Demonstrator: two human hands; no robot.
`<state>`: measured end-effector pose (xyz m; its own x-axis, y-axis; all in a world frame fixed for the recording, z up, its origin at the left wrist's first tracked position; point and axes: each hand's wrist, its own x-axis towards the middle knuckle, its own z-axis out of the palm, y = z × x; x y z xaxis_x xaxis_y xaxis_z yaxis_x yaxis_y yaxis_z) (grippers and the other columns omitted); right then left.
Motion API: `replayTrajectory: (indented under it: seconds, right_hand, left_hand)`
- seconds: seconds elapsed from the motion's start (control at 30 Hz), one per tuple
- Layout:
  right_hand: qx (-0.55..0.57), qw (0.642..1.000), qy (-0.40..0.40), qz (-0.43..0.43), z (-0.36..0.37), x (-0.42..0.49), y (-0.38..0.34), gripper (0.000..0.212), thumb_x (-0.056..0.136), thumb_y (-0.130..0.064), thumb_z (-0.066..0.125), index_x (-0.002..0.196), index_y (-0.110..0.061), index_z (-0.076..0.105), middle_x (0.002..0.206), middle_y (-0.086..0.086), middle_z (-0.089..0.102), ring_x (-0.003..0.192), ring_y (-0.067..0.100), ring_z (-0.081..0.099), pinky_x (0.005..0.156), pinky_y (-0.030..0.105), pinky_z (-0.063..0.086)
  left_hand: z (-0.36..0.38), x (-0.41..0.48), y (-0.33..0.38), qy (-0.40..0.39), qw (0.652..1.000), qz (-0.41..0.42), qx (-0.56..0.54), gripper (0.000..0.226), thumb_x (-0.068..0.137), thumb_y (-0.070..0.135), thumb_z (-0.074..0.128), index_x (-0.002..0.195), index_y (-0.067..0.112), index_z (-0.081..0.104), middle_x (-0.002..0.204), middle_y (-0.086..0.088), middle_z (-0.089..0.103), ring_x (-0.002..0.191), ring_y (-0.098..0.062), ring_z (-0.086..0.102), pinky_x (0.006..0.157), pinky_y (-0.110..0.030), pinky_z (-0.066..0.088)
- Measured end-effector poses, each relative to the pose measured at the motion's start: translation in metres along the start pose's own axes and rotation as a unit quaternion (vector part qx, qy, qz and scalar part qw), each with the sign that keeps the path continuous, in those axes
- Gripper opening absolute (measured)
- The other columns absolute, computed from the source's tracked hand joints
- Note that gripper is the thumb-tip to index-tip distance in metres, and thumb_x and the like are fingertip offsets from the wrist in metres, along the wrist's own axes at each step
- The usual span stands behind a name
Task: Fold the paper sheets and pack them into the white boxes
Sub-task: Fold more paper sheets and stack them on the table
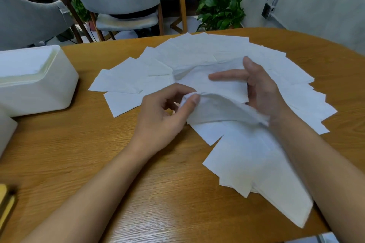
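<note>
Left hand (167, 112) pinches 1 corner of the thin white paper sheet (217, 108), raised over the fanned sheets (197, 53); right hand (258, 89) is spread beside it. Match edges before creasing. The white plastic box (35, 79) sits at the left edge of the wooden table (118, 163).

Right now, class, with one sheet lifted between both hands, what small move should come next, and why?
Probably carry the edge pinched by the left hand across to the right hand, closing the fold: the lifted sheet is only bowed, not creased, and the white box stands at the left.
</note>
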<state>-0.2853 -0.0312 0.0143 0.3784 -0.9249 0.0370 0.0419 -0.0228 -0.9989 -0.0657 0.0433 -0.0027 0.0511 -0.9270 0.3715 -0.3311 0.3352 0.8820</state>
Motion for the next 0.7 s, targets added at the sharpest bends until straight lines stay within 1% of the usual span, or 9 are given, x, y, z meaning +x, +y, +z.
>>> replayTrajectory:
  seconds: [0.1,0.2,0.23,0.33,0.37,0.47,0.57,0.63,0.7]
  right_hand:
    - [0.082,0.995,-0.043,0.029,0.0,0.001,0.0,0.086,0.066,-0.086,0.069,0.116,-0.017,0.08,0.129,0.011,0.073,0.119,0.031,0.07,0.093,0.042,0.055]
    - [0.117,0.992,-0.052,-0.002,0.005,0.003,0.003,0.094,0.06,-0.086,0.074,0.124,-0.017,0.073,0.128,0.009,0.074,0.122,0.025,0.07,0.092,0.032,0.058]
    - [0.116,0.992,-0.042,0.0,0.007,0.003,0.005,0.09,0.064,-0.081,0.077,0.123,-0.013,0.072,0.125,0.01,0.075,0.119,0.025,0.071,0.091,0.032,0.058]
    - [0.027,0.999,0.02,0.006,0.008,0.002,0.007,0.033,0.082,-0.043,0.078,0.096,-0.013,0.082,0.106,0.009,0.08,0.1,0.025,0.077,0.089,0.039,0.057]
    - [-0.007,1.0,0.026,0.007,0.008,0.001,0.006,0.023,0.083,-0.036,0.08,0.092,-0.015,0.083,0.104,0.009,0.081,0.098,0.027,0.077,0.089,0.041,0.058]
    - [-0.043,0.998,0.04,0.015,0.009,0.0,0.006,0.027,0.08,-0.034,0.083,0.097,-0.013,0.081,0.103,0.008,0.081,0.097,0.028,0.078,0.092,0.045,0.06]
    - [-0.074,0.996,0.042,0.02,0.011,-0.001,0.004,0.013,0.09,-0.027,0.077,0.094,-0.014,0.08,0.094,0.002,0.081,0.086,0.019,0.079,0.077,0.031,0.062]
    - [-0.101,0.994,0.027,0.025,0.012,-0.003,0.004,0.013,0.093,-0.026,0.076,0.092,-0.014,0.08,0.089,0.001,0.081,0.078,0.015,0.077,0.067,0.024,0.059]
    - [-0.118,0.992,0.011,0.033,0.014,-0.005,0.003,0.015,0.093,-0.026,0.075,0.091,-0.012,0.08,0.085,0.001,0.08,0.074,0.012,0.075,0.063,0.021,0.055]
  left_hand:
    - [-0.005,0.007,0.002,0.053,0.996,-0.033,-0.07,0.01,0.101,0.015,0.07,0.093,0.013,0.074,0.071,0.016,0.066,0.067,0.002,0.058,0.063,-0.014,0.043]
    - [-0.01,0.011,-0.002,0.091,0.986,-0.09,-0.107,0.011,0.101,0.016,0.069,0.094,0.009,0.076,0.062,0.012,0.064,0.061,0.001,0.058,0.061,-0.013,0.045]
    - [-0.011,0.012,-0.003,0.096,0.982,-0.108,-0.119,0.011,0.1,0.016,0.07,0.095,0.009,0.076,0.064,0.008,0.066,0.062,-0.002,0.061,0.061,-0.014,0.048]
    - [-0.012,0.014,-0.004,0.102,0.975,-0.143,-0.14,0.013,0.101,0.017,0.07,0.1,0.006,0.077,0.071,-0.001,0.073,0.068,-0.008,0.069,0.065,-0.019,0.053]
    - [-0.012,0.014,-0.004,0.103,0.973,-0.149,-0.143,0.014,0.101,0.017,0.069,0.101,0.006,0.077,0.075,-0.002,0.075,0.071,-0.009,0.07,0.067,-0.02,0.055]
    - [-0.013,0.014,-0.004,0.097,0.971,-0.158,-0.148,0.016,0.102,0.018,0.068,0.108,0.006,0.076,0.084,-0.004,0.079,0.08,-0.013,0.074,0.073,-0.022,0.057]
    - [-0.015,0.013,-0.001,0.053,0.979,-0.149,-0.13,0.019,0.1,0.02,0.07,0.116,0.012,0.074,0.089,-0.001,0.08,0.087,-0.016,0.077,0.071,-0.02,0.056]
    - [-0.017,0.013,0.0,0.031,0.988,-0.122,-0.09,0.021,0.095,0.022,0.077,0.116,0.02,0.075,0.098,0.0,0.079,0.094,-0.014,0.075,0.071,-0.02,0.055]
    - [-0.017,0.013,-0.002,0.02,0.993,-0.102,-0.062,0.022,0.091,0.023,0.081,0.112,0.024,0.077,0.101,0.001,0.078,0.098,-0.015,0.073,0.077,-0.03,0.06]
